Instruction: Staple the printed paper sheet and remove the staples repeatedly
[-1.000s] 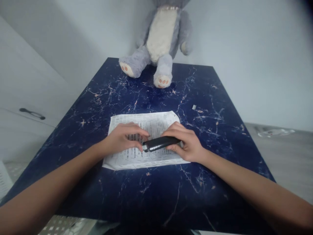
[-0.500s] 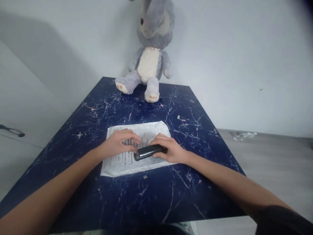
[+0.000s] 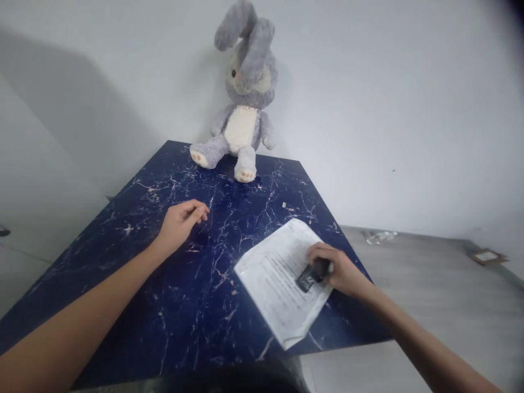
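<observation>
Your right hand point(image 3: 333, 270) has its grip closed around a black stapler point(image 3: 321, 268), or what looks like one through the blur, over the right part of the paper point(image 3: 278, 297). The fingers come over it from the far side and the thumb from the near side, probably because that leaves its front end free, pointing left across the print; whether that end touches the paper, you cannot tell from this view. The paper lies askew on the desk point(image 3: 204, 316), one corner pointing away from you, and your right hand covers part of its right edge. Your left hand point(image 3: 182, 221) is to the left of the paper and well apart from it. Its grip is loosely curled, the thumb close to the fingertips; nothing shows in it, though whether the tips meet is too small to tell. That slack pose suggests it bears no load and leaves the paper unpinned on that side. Beyond the paper, a plush rabbit point(image 3: 241, 128) sits near the wall point(image 3: 368, 109), legs spread forward, which likely helps it sit upright. A pale scrap point(image 3: 284, 205) lies just beyond the paper's far corner.
</observation>
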Tool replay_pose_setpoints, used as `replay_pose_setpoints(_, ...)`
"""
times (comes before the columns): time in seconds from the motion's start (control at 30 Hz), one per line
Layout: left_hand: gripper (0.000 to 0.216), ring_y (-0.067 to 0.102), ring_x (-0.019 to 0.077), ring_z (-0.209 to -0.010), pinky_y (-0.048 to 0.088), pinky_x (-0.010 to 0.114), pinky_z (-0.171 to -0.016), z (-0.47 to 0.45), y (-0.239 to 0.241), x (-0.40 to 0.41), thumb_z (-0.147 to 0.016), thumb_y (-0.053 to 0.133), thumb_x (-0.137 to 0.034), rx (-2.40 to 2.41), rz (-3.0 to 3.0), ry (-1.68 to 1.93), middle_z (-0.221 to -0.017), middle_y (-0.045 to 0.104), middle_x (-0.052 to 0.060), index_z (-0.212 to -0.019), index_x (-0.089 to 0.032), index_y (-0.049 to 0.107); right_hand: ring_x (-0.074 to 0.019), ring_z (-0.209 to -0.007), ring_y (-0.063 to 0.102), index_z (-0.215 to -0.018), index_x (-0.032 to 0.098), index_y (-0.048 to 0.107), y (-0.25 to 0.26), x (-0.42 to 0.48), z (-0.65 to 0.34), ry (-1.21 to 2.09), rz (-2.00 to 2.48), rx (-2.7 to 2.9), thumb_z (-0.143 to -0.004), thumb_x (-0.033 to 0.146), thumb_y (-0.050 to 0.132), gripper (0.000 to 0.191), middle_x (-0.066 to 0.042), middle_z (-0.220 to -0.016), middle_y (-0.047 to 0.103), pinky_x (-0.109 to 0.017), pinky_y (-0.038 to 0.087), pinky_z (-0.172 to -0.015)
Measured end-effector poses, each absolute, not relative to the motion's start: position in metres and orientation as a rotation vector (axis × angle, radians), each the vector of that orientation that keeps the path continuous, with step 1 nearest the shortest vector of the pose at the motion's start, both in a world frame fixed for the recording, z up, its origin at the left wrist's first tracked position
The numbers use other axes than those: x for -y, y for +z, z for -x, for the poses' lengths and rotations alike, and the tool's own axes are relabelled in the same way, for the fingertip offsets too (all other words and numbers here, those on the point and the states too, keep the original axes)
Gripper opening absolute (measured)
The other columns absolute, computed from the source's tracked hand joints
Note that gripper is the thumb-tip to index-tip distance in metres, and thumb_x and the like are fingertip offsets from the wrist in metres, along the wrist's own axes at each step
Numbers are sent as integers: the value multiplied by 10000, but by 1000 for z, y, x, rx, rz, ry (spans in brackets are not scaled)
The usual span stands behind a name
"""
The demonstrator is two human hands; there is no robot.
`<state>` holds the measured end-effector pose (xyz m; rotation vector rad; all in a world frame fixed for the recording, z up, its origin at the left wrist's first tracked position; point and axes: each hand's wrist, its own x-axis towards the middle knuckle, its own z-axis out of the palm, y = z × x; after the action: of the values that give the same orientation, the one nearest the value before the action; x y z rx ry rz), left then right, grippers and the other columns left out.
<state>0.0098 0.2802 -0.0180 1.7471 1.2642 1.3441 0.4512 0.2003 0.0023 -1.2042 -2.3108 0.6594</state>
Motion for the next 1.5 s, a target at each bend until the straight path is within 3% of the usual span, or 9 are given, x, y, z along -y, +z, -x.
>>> replay_pose_setpoints(0.13,247,596,133,-663,487,265,-659,-8,-23,-283,-959,634,-408,-1209,-1719,1343,-772,693,24,-895,-188,729,-267,-940,690,-784,195,662,-12,-224,-519,344,1390,2300,-598,49,548,262,-76,-1035,693,-407,555,-799)
replay_pose_setpoints(0.27,257,596,135,-678,481,265,-671,-8,-26,-285,-955,640,-414,-1209,-1699,1336,-772,690,22,-896,-182,732,-242,-971,688,-835,184,680,-4,-292,-555,450,1274,2436,-643,75,564,249,-74,-1009,700,-384,552,-841)
replay_pose_setpoints(0.43,267,576,132,-669,466,261,-665,-6,-26,-287,-961,637,-411,-1218,-1671,1369,-769,677,26,-893,-168,724,-214,-1069,657,-876,164,685,14,-390,-544,739,950,2731,-847,258,656,102,-141,-1196,666,-358,520,-918)
replay_pose_setpoints(0.6,275,559,127,-643,447,255,-649,-2,-31,-293,-964,632,-407,-1229,-1646,1441,-743,663,20,-845,-174,714,-248,-1089,614,-876,182,690,13,-442,-463,858,716,2865,-840,300,714,125,-144,-1202,652,-395,484,-983)
replay_pose_setpoints(0.77,236,551,121,-627,439,250,-635,1,-35,-297,-959,635,-361,-1243,-1598,1546,-712,649,14,-840,-178,724,-238,-1017,608,-883,184,673,-1,-452,-347,815,470,2817,-732,135,646,161,-90,-1100,661,-400,476,-980)
replay_pose_setpoints(0.9,229,546,120,-623,431,248,-627,2,-36,-298,-959,627,-343,-1264,-1583,1587,-703,640,9,-829,-180,723,-213,-894,608,-873,167,678,-10,-448,-263,710,480,2787,-623,75,592,280,-60,-978,650,-332,482,-872)
replay_pose_setpoints(1.1,223,524,120,-640,405,241,-620,6,-35,-300,-952,616,-314,-1279,-1530,1704,-679,594,-5,-796,-181,703,-202,-867,603,-883,154,690,-13,-434,-178,478,780,2759,-637,68,598,276,-57,-948,677,-280,452,-820)
replay_pose_setpoints(1.3,185,517,120,-639,405,241,-627,15,-34,-303,-942,597,-289,-1397,-1364,1909,-674,560,-18,-805,-188,670,-210,-869,603,-847,171,679,-9,-430,-178,413,890,2753,-647,72,619,230,-50,-926,687,-279,433,-797)
replay_pose_setpoints(1.5,206,583,145,-709,442,266,-688,9,-36,-300,-968,548,-281,-1483,-1591,1633,-747,634,0,-839,-190,680,-221,-817,593,-844,170,644,-6,-408,-253,349,1172,2678,-670,106,643,185,-65,-889,666,-302,411,-738)
